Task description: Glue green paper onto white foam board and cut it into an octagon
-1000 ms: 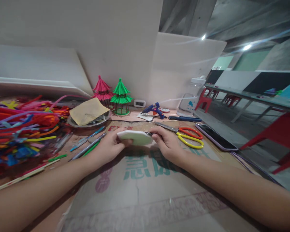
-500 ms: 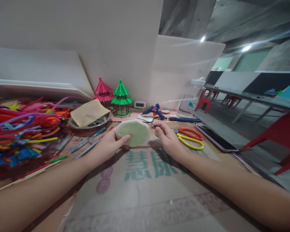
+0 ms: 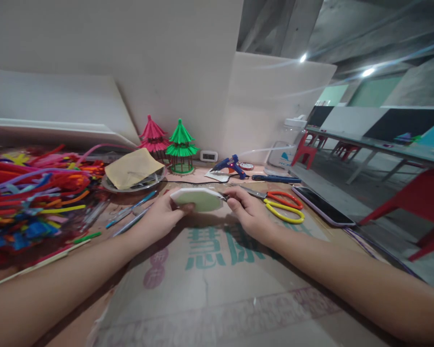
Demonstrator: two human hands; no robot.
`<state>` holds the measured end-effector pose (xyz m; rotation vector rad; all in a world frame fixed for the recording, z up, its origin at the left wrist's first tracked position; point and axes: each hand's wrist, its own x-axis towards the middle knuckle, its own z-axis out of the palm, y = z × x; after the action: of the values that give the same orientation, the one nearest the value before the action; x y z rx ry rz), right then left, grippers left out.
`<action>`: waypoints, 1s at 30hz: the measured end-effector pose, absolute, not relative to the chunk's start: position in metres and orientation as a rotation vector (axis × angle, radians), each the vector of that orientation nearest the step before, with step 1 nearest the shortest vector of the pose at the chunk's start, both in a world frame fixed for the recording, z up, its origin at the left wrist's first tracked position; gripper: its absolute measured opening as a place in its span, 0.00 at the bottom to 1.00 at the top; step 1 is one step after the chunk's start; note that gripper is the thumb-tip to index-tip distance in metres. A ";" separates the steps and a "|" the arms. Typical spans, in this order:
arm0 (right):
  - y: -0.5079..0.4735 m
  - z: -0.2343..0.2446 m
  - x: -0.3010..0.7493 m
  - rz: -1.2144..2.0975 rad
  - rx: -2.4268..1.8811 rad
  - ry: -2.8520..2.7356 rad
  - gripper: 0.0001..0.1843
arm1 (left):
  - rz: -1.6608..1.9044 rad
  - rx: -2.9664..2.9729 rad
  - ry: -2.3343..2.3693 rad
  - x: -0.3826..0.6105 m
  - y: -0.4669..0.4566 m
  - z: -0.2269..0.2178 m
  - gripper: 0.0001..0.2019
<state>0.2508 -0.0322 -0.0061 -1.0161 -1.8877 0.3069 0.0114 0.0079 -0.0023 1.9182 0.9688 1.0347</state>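
Gripping pale green disc by its left end: left hand, nearer. Right hand pinches small dark tool, type unclear, at disc's right edge. Disc between both hands' fingers, long axis left-right.

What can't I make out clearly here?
In the head view:
Small dark item: mostly hidden by the right hand.
Pale green piece: far side turned away; left end covered by the left hand.
Dish: contents partly covered by the yellow sheet.
White display: reading too small.
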 end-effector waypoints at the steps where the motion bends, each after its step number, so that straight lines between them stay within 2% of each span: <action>1: -0.032 -0.006 0.251 0.304 -1.016 -1.887 0.10 | 1.038 1.919 0.964 0.011 0.008 -0.003 0.14; 8: -0.031 -0.005 0.252 0.261 -0.993 -1.929 0.10 | 1.035 1.927 0.969 0.012 0.006 -0.002 0.12; 30: -0.026 -0.009 0.251 0.350 -1.044 -1.810 0.10 | 1.031 1.932 0.972 0.013 0.006 -0.002 0.18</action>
<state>0.2511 -0.0263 -0.0093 -1.0442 -1.8103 0.3501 0.0132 0.0064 -0.0020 1.9316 0.9718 1.0308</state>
